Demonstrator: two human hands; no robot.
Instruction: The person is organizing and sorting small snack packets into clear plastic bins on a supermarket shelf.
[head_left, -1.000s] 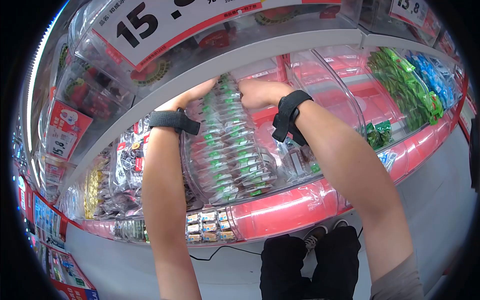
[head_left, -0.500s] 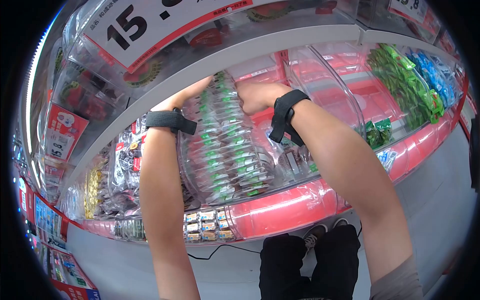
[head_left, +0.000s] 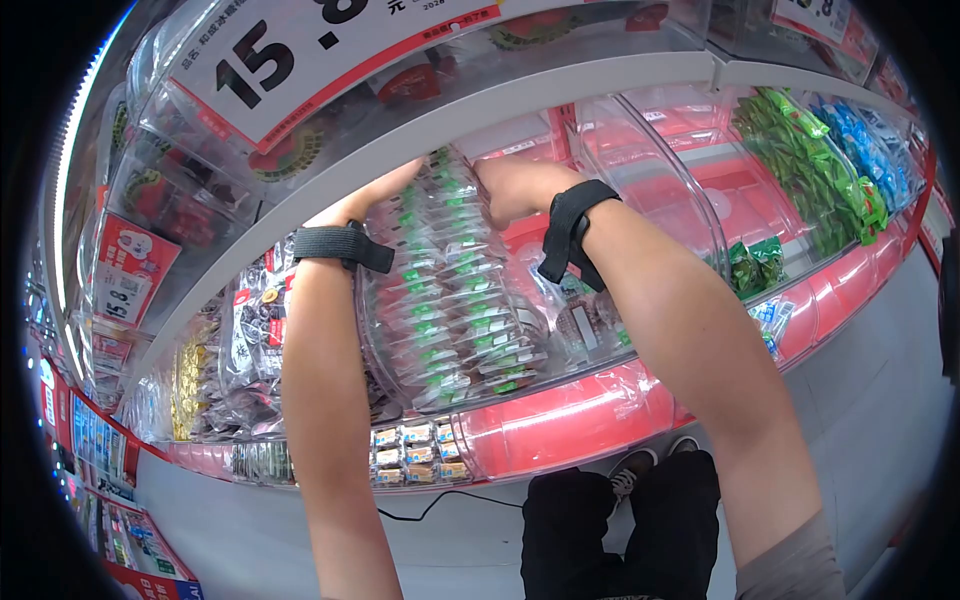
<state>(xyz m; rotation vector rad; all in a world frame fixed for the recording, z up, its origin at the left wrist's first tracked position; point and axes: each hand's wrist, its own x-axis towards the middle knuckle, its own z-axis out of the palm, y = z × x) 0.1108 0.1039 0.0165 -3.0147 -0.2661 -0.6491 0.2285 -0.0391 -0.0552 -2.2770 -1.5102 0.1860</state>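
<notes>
Two long rows of clear packets with green marks [head_left: 450, 290] stand on edge in a transparent compartment at the centre. At their far left end is my left hand [head_left: 385, 187], its fingers hidden behind the white shelf edge and the packets. My right hand [head_left: 512, 188] lies against the right side of the far packets, with its fingertips out of sight behind them. A black strap circles each wrist. Loose clear packets [head_left: 580, 325] lie beside the rows, below my right forearm.
Dark packets [head_left: 255, 335] and gold ones [head_left: 188, 375] fill compartments at left. Green bags [head_left: 810, 175] and blue bags [head_left: 870, 155] stand at right. A white shelf edge [head_left: 640, 72] with a price sign [head_left: 290, 75] arches overhead; a clear divider [head_left: 690, 180] crosses the bin.
The view has shifted slightly. Both hands stay at the far end of the packet rows, with little visible movement.
</notes>
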